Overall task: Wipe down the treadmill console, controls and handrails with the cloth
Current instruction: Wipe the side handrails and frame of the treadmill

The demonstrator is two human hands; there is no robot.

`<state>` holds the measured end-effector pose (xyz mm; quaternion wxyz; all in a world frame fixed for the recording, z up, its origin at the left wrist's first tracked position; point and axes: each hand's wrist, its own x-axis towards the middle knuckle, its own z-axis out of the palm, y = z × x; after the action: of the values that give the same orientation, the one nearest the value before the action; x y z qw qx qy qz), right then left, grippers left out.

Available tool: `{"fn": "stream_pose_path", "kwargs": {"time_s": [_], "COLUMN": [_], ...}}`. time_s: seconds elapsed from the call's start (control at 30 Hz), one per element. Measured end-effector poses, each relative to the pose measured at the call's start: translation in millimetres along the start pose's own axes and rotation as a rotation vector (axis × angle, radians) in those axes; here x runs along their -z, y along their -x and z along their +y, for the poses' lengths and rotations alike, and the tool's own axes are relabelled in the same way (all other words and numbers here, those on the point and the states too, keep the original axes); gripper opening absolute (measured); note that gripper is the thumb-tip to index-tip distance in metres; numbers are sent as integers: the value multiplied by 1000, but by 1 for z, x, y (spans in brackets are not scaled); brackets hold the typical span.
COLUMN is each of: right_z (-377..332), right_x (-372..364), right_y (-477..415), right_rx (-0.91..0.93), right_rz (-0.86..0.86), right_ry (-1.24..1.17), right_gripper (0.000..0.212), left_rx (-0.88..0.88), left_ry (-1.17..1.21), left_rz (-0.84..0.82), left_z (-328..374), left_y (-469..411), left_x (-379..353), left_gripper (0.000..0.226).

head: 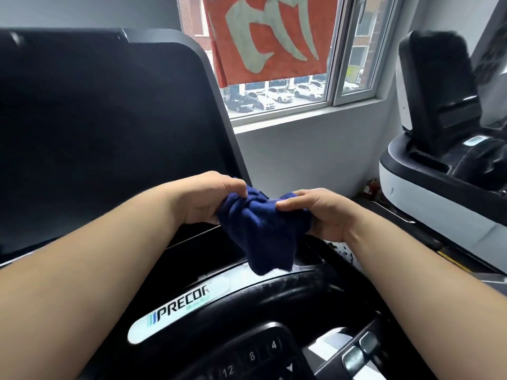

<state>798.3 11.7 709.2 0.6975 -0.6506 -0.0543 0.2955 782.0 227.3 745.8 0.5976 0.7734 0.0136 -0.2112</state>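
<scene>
Head view: both hands hold a crumpled dark blue fabric cloth above the black treadmill console. The left hand grips the cloth's left side, fingers curled into the folds. The right hand pinches its right side, thumb on top. The cloth's lower end hangs down to the console's pale trim strip, above the white oval PRECOR label. A large dark screen panel stands at left. Numbered black keypad buttons lie at bottom.
</scene>
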Motion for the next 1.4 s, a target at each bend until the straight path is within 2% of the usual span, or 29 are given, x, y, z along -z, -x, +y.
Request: {"fn": "stream_pose_path", "kwargs": {"time_s": [0.03,0.1,0.13,0.23,0.3,0.37,0.43,0.47,0.57,0.6,0.63,0.67,0.77,0.83,0.97,1.03,1.1,1.17,1.23,1.27,1.33,1.4], "right_z": [-3,-8,-12,-26,-35,-41,-45,-47,-57,-60,-62,-63,-59,-52,-38,-32,-25,-21,-17,-15,-11,-6], "right_x": [-2,3,6,10,9,8,6,5,6,7,9,10,7,0,-8,-7,-8,-12,-13,-12,-7,3], "right_y": [0,-2,0,10,18,23,28,30,39,41,41,42,42,41,34,31,27,24,21,21,21,22], "right_rx": [32,83,113,206,245,259,276,292,337,350,364,372,324,298,264,246,196,109,70,58,70,104], "right_rz": [95,280,326,291,257,239,278,309,422,462,483,480,412,419,472,530,586,572,490,421,271,257], "right_ry": [18,8,7,110,175,285,564,707,993,1067,1108,1105,837,690,814,775,522,110,-235,-328,-412,-450], "right_gripper": [17,41,47,30,22,23,22,19,8,7,8,11,15,17,28,32,23,19,23,29,43,40], "left_rx": [13,17,17,-28,-86,-159,-216,-247,-313,-323,-338,-350,-329,-294,-255,-258,-285,-363,-450,-464,-409,-329], "left_ry": [-14,-7,15,127,215,200,152,49,-629,-752,-769,-726,-354,-212,-266,-319,-405,-470,-443,-362,-102,128], "left_rz": [16,106,159,339,425,387,285,268,421,469,500,521,521,524,665,725,768,762,662,552,278,99], "left_z": [4,9,10,12,10,13,15,15,17,17,18,17,19,18,7,5,7,11,13,14,16,20], "left_y": [2,5,6,10,8,11,17,20,29,31,33,31,27,21,6,3,4,6,4,1,-1,-3], "left_x": [3,10,14,16,16,13,13,15,18,17,15,15,12,7,-5,-9,-17,-28,-44,-55,-78,-89], "left_gripper": [29,28,25,14,38,38,36,37,20,10,2,5,22,29,18,19,22,23,20,18,19,24]}}
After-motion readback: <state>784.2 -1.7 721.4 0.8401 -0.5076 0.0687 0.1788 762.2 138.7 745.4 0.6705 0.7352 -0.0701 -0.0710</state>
